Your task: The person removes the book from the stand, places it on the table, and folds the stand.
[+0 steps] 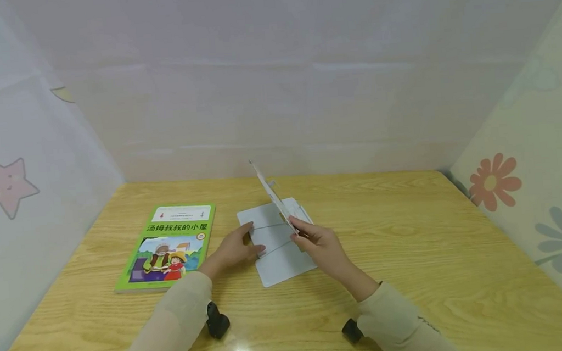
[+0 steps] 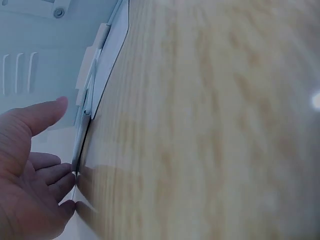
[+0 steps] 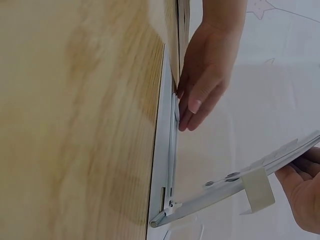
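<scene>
A white folding book stand [image 1: 288, 263] lies in the middle of the table, its flat base on the wood. One panel [image 1: 268, 190] rises steeply from the base, tilted in the head view; a bent bracket [image 3: 259, 190] sticks out from it in the right wrist view. My right hand [image 1: 321, 246] pinches the raised panel near its lower part, thumb on one face and fingers on the other. At the base's left edge is my left hand [image 1: 234, 248], fingertips touching the rim, while its thumb [image 2: 47, 115] stands off in the left wrist view.
A green-covered picture book [image 1: 178, 227] lies flat left of the stand, close to the left hand. Dark wrist devices [image 1: 217, 321] sit at both sleeves. Pale fabric walls [image 1: 274, 88] with star and flower prints enclose the table's back and sides.
</scene>
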`<state>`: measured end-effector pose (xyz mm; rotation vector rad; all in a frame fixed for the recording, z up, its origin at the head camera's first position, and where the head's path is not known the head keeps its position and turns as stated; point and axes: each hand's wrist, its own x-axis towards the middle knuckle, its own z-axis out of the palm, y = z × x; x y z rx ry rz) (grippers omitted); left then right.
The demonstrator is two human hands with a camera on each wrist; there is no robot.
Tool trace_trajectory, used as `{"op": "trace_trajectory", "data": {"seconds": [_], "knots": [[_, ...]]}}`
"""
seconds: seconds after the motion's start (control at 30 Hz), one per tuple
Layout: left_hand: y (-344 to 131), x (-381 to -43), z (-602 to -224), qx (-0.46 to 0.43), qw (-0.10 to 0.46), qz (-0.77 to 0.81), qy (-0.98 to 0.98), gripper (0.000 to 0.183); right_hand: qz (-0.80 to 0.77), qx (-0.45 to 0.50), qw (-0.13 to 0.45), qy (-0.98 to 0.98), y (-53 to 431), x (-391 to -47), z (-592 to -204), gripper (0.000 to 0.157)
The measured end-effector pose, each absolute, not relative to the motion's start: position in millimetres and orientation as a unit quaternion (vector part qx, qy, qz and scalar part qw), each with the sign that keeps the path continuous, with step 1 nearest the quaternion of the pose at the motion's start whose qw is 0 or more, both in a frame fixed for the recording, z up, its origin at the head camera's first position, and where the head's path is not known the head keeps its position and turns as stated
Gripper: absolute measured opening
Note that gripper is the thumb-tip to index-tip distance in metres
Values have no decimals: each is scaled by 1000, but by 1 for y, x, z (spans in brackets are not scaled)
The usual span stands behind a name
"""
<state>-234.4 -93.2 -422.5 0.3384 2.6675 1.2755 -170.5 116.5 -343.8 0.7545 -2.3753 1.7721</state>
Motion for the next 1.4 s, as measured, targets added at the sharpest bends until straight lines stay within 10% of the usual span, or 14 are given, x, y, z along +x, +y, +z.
{"op": "trace_trajectory", "data": {"seconds": [0.67, 1.4], "knots": [[-87, -233, -340, 92, 37, 805, 585, 57, 534, 289, 64, -792, 108, -171, -357, 40], [-95, -223, -351, 22, 24, 833, 552, 49, 420, 331, 74, -842, 97, -174, -374, 46]]}}
